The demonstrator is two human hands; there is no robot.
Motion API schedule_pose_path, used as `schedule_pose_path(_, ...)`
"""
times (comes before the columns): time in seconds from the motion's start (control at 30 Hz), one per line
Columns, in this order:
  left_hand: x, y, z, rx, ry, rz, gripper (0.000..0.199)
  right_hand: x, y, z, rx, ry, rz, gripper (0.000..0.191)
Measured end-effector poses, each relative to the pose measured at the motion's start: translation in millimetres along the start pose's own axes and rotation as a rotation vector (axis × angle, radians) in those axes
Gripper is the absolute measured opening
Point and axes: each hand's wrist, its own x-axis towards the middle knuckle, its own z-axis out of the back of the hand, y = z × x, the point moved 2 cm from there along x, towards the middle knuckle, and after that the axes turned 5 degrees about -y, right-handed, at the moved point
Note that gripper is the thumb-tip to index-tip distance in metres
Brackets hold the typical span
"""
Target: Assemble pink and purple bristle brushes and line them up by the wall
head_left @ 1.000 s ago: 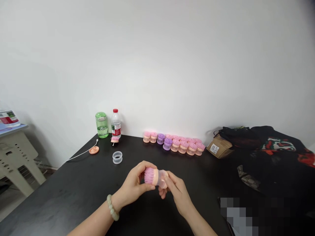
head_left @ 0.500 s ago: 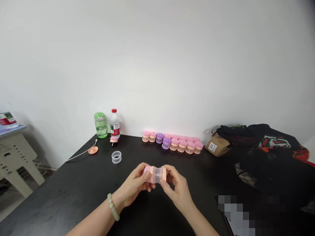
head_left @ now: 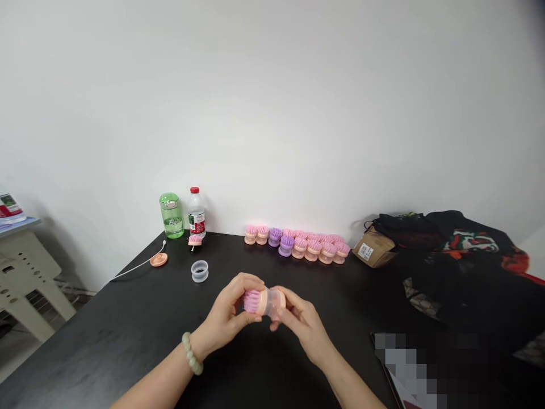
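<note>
Both my hands hold a round brush (head_left: pixel 264 301) above the dark table, with pink bristles pointing left, a peach collar and a transparent cylindrical body. My left hand (head_left: pixel 225 301) wraps the bristle end, and a pale green bead bracelet (head_left: pixel 189 353) circles that wrist. My right hand (head_left: pixel 301 325) grips the transparent body from the right. Its fingers hide part of the far end.
Along the wall stand many pink and purple brushes (head_left: pixel 298 245), a green bottle (head_left: pixel 171 216) and a water bottle (head_left: pixel 196 215). A transparent ring (head_left: pixel 200 271), a small brush (head_left: pixel 195 241), a peach disc on a white cable (head_left: pixel 158 260), a cardboard box (head_left: pixel 373 247) and dark fabric (head_left: pixel 460 250) also lie nearby.
The brush has rotated in my hands, and its pink bristles show at the left again. The whole scene has shifted slightly left in view.
</note>
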Motion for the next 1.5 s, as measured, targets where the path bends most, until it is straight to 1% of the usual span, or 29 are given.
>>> schedule_pose_path(0.07, -0.1, -1.5, 1.5, 0.044, 0.061, -0.061, 0.029, -0.2, -1.8, -4.8, 0.139, 0.036, -0.156, 0.045)
schedule_pose_path(0.17, 0.1, -2.2, 1.7, 0.111, 0.129, -0.125, 0.028, -0.1, -5.4, -10.2, 0.246, 0.017, -0.32, 0.054)
schedule_pose_path(0.23, 0.3, 0.1, -0.2, 0.098, 0.127, -0.107, 0.026, 0.9, -8.9, -10.4, 0.235, 0.001, -0.379, 0.058)
schedule_pose_path(0.3, 0.2, 4.8, -3.3, -0.007, 0.069, -0.014, 0.026, 2.7, -12.0, -7.2, 0.199, -0.003, -0.391, 0.064)
schedule_pose_path(0.37, -0.6, 10.4, -7.2, -0.18, -0.004, 0.156, 0.031, 5.0, -12.7, -1.4, 0.17, 0.003, -0.342, 0.071)
schedule_pose_path(0.4, -1.1, 12.7, -9.0, -0.265, -0.04, 0.246, 0.034, 6.3, -11.7, 2.3, 0.152, -0.01, -0.288, 0.072)
schedule_pose_path(0.47, -1.8, 14.5, -11.5, -0.381, -0.102, 0.39, 0.037, 8.2, -7.2, 9.3, 0.082, -0.055, -0.136, 0.068)
schedule_pose_path(0.53, -1.4, 13.0, -11.8, -0.442, -0.157, 0.453, 0.037, 8.8, -1.3, 13.8, -0.028, -0.086, 0.031, 0.065)
schedule_pose_path(0.6, -0.5, 11.0, -11.5, -0.492, -0.177, 0.493, 0.036, 8.2, 3.3, 14.7, -0.134, -0.071, 0.159, 0.064)
schedule_pose_path(0.67, -0.3, 10.5, -12.0, -0.553, -0.157, 0.541, 0.036, 6.9, 5.9, 13.9, -0.215, -0.068, 0.232, 0.056)
schedule_pose_path(0.77, -1.6, 12.6, -13.8, -0.609, -0.106, 0.605, 0.035, 4.0, 8.9, 12.0, -0.319, -0.11, 0.309, 0.04)
schedule_pose_path(0.83, -2.6, 13.6, -14.5, -0.583, -0.088, 0.607, 0.036, 2.3, 10.1, 10.1, -0.385, -0.135, 0.316, 0.027)
schedule_pose_path(0.9, -2.8, 13.1, -14.1, -0.505, -0.097, 0.56, 0.037, 1.6, 9.4, 8.2, -0.413, -0.143, 0.26, 0.022)
schedule_pose_path(0.93, -2.6, 12.3, -13.8, -0.459, -0.103, 0.525, 0.038, 1.8, 8.1, 7.5, -0.41, -0.136, 0.207, 0.024)
schedule_pose_path(1.0, -2.0, 10.4, -13.7, -0.399, -0.107, 0.469, 0.043, 2.8, 3.5, 6.9, -0.372, -0.106, 0.085, 0.037)
schedule_pose_path(1.07, -1.6, 10.0, -14.3, -0.417, -0.106, 0.467, 0.044, 4.0, -1.6, 7.4, -0.322, -0.053, 0.008, 0.05)
schedule_pose_path(1.1, -1.5, 10.6, -14.5, -0.45, -0.109, 0.49, 0.043, 4.6, -3.6, 8.1, -0.298, -0.029, 0.001, 0.053)
schedule_pose_path(1.2, -1.7, 15.4, -13.7, -0.567, -0.139, 0.595, 0.039, 5.4, -5.7, 11.7, -0.229, -0.022, 0.065, 0.055)
schedule_pose_path(1.3, -2.0, 21.5, -11.8, -0.695, -0.153, 0.687, 0.036, 4.7, -2.4, 14.3, -0.206, -0.068, 0.152, 0.068)
schedule_pose_path(1.37, -2.3, 24.1, -11.6, -0.783, -0.13, 0.733, 0.035, 3.3, 1.6, 14.0, -0.239, -0.074, 0.22, 0.073)
schedule_pose_path(1.4, -2.4, 24.7, -11.9, -0.817, -0.107, 0.748, 0.035, 2.3, 3.8, 13.4, -0.26, -0.072, 0.259, 0.071)
schedule_pose_path(1.5, -2.9, 25.0, -13.5, -0.879, -0.035, 0.77, 0.034, -1.2, 11.2, 10.7, -0.319, -0.074, 0.401, 0.06)
